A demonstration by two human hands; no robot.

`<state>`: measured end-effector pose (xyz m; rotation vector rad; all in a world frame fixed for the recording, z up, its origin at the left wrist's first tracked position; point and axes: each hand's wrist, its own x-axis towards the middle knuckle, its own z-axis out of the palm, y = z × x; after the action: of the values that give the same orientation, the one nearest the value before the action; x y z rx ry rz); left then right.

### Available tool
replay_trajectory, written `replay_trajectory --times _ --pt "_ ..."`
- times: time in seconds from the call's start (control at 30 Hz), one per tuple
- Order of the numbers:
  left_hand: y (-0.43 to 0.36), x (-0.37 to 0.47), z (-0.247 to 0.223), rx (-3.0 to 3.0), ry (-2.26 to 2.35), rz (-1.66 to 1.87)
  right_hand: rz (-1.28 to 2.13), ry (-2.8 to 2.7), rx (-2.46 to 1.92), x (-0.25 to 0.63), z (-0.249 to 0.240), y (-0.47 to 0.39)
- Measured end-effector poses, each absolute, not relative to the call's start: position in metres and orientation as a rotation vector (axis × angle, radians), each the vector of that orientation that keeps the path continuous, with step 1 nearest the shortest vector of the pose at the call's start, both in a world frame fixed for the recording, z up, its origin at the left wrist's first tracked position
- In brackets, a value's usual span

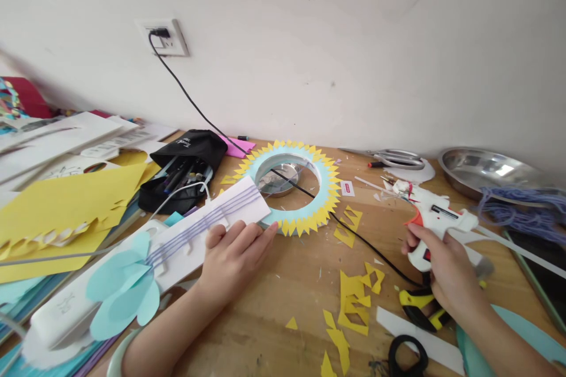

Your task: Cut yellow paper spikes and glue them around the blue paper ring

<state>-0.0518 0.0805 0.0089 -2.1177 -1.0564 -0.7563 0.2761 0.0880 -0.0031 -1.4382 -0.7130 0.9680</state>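
Note:
My right hand (437,259) is wrapped round the handle of a white hot glue gun (435,212), its nozzle pointing left. A white card strip (243,200) with purple yarn lines along it slants over the near left rim of a light blue paper ring (325,197) edged with yellow paper points. My left hand (236,259) has its fingers curled over the strip's lower edge, and the index fingertip touches the ring's near edge. The left thumb is hidden. Light blue paper petals (126,283) lie at the strip's lower left end.
A white power strip (66,318) lies left, by yellow paper sheets (75,206) and a black pencil case (186,168). Yellow scraps (354,300), black-handled scissors (407,356) and a yellow-black tool (422,306) lie nearer. A metal tray (481,171) and purple yarn (526,206) stand right. A black cable (371,247) crosses the table.

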Motion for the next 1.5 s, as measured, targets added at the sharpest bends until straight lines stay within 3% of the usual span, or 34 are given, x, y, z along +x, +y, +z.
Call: replay_trajectory --times 0.43,1.5 --pt "0.073 -0.048 0.013 -2.099 -0.972 -0.65 0.926 -0.631 -1.5 0.258 0.017 0.088" --pt "0.075 -0.053 0.005 -2.155 -1.007 -0.643 0.917 -0.68 -1.469 0.265 0.006 0.088"
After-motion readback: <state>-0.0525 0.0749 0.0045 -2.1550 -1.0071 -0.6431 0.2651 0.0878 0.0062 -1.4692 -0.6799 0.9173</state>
